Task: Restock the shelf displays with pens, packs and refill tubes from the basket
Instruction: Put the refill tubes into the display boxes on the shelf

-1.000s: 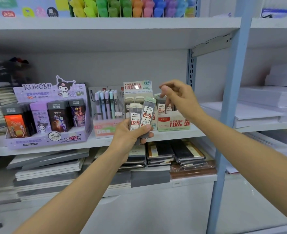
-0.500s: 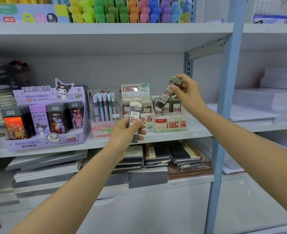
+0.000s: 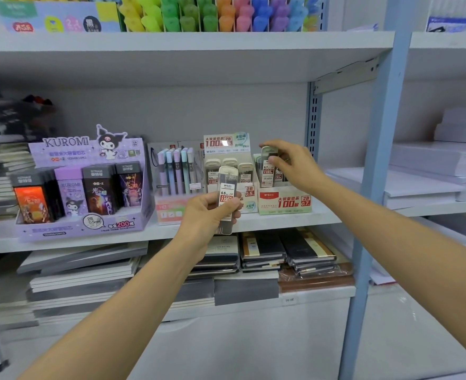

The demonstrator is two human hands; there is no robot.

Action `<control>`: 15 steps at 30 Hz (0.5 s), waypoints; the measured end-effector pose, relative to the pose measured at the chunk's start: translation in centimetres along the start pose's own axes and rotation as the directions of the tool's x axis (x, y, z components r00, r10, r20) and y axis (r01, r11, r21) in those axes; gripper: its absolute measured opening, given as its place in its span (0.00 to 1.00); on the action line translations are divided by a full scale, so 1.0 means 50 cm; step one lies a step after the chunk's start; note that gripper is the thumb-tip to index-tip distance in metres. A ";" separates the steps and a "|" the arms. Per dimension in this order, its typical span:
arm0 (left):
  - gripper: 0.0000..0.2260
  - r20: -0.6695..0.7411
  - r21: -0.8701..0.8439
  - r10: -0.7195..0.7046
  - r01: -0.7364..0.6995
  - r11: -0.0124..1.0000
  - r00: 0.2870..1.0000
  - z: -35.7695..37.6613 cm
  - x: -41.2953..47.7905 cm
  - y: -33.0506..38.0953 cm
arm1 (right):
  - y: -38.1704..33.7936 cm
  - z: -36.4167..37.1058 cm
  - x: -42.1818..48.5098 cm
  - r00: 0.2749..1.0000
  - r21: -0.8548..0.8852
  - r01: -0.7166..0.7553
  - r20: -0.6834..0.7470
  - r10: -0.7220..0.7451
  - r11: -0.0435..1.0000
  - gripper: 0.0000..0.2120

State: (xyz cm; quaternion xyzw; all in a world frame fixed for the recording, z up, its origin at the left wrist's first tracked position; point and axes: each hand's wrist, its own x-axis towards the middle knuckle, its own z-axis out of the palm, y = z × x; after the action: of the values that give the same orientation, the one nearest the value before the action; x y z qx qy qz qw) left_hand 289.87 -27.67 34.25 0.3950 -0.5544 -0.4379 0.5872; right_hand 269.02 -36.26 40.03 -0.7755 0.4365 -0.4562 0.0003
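1. The right hand (image 3: pixel 295 168) is pinching a 0.7 tube (image 3: pixel 267 171) by its cap between thumb and fingertips. Half a second ago this tube was tilted in the air. Now it is standing upright and going down into the 0.7 box (image 3: pixel 284 202) just below that hand.
2. The tube's lower end is sitting behind the box front, among the tubes already there. Whether it is fully seated I cannot tell, and the fingers are still gripping.
3. The left hand (image 3: pixel 207 218) is gripping a single 0.5 tube (image 3: pixel 226 196), fingers curled round it, thumb across the label. One second ago it was holding two, so the pair is now split.
4. That tube is hanging in front of the 0.5 box (image 3: pixel 249 192), which is standing just behind the left hand on the shelf (image 3: pixel 281 219).
5. Reading: the 0.7 placement is nearly done, and the 0.5 tube is probably going in next.
6. The basket is not showing.
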 end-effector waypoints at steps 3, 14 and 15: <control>0.06 -0.003 0.000 0.000 0.000 1.000 1.000 0.002 -0.002 0.002 | 0.002 0.003 -0.002 0.997 0.015 -0.043 -0.056 0.044 0.999 0.17; 0.08 -0.008 0.002 0.027 -0.027 1.000 1.000 0.007 -0.007 0.016 | -0.075 0.004 -0.042 0.996 0.206 0.080 -0.066 -0.068 0.975 0.17; 0.08 -0.006 -0.006 0.039 -0.039 0.999 0.999 0.010 -0.007 0.017 | -0.093 0.009 -0.050 0.996 0.297 0.077 0.016 -0.086 0.952 0.19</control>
State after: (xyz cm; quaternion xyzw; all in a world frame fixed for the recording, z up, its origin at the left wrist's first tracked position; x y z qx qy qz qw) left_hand 289.42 -27.08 35.01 0.3836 -0.5589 -0.4269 0.5985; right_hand 271.98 -31.84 39.85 -0.7904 0.3309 -0.5049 0.1038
